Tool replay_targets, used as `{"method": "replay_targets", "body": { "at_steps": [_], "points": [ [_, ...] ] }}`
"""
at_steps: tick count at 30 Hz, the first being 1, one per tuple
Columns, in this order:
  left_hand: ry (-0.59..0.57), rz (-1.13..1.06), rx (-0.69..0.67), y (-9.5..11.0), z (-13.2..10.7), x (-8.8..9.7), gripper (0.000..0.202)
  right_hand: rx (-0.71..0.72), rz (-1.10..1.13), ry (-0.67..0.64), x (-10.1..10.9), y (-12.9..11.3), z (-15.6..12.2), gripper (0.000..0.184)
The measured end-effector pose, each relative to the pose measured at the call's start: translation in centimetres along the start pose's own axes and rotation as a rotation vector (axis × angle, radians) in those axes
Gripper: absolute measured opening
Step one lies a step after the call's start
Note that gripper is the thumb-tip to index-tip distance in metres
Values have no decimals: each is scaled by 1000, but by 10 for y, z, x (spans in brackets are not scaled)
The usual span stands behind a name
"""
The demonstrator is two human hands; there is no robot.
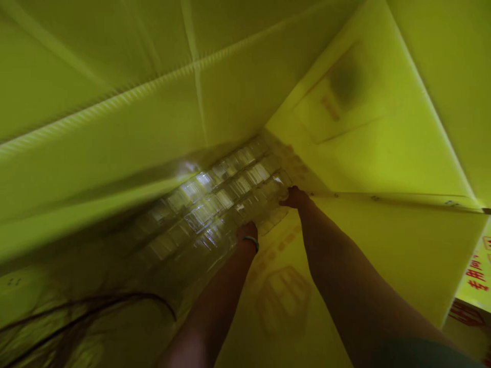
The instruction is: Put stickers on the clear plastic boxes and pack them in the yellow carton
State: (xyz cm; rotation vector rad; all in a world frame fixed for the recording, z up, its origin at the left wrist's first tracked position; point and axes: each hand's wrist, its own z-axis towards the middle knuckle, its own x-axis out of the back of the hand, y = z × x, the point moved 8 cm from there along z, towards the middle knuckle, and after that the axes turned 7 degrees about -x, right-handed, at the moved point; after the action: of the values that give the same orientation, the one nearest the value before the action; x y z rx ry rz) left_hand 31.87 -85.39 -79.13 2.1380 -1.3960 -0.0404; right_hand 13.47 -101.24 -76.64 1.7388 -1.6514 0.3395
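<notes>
Deep inside a yellow box, rows of clear, shiny plastic trays (215, 204) with small rectangular compartments lie at the bottom. My right hand (294, 197) is closed on the edge of a clear plastic tray at its right end, thumb and fingers either side of the rim. At the tray's near edge is my left hand (247, 232), a green band round its wrist; it looks closed on that edge, though its fingertips are hidden. Dim light and blur make the separate trays hard to tell apart.
Tall yellow walls (383, 102) of sheet material surround both arms, with a ridged seam (153, 82) along the far left one. Faint printed marks show through the near wall (284, 301). Dark strands (95, 301) hang at lower left. Red characters (475, 273) mark a yellow surface at right.
</notes>
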Motion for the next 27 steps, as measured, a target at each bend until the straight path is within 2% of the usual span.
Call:
{"method": "replay_targets", "body": {
  "at_steps": [6,8,15,21,24,27],
  "points": [
    [4,63,-35,1,-9,0,40,-30,38,49,0,-4,-18,78],
    [11,70,-34,1,-11,2,40,-67,54,59,-1,-3,-22,81],
    [-1,63,-13,1,-2,2,38,-215,98,60,-3,4,-11,99],
    [-23,94,-46,4,-3,5,38,-249,101,36,-1,1,-9,96],
    [-28,121,-85,11,-12,9,48,-251,96,32,4,1,-14,93],
    [-19,136,-123,21,-27,16,72,-261,83,12,18,6,-23,90]
  ]
}}
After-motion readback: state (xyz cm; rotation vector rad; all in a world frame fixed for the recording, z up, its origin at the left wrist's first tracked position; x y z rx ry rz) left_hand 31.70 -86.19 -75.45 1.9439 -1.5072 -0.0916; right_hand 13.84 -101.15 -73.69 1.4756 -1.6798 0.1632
